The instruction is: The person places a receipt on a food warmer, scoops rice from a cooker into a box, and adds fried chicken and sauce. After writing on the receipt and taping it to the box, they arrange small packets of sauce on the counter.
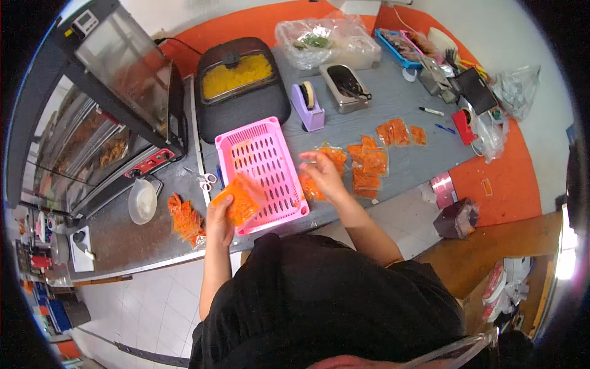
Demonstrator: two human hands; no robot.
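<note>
My left hand [219,214] is closed around clear packets of orange food [243,200], held over the near left part of a pink slotted basket [298,212]. To the basket's right hovers my right hand [326,175], its fingers apart and nothing visible in them. Orange packets [335,158] lie just beyond and partly beneath that hand. Farther right, several more flat packets [375,161] are spread in groups on the grey table. Another heap of packets [186,220] rests left of my left hand. The basket shows no packets inside apart from those I hold above it.
Scissors [208,179] and a plastic bowl [143,201] lie left of the basket, near a glass display warmer [123,74]. Behind stand a lidded electric pan [212,117], a purple tape dispenser [310,111] and a metal container [356,104]. Markers [431,111] and bags sit at right.
</note>
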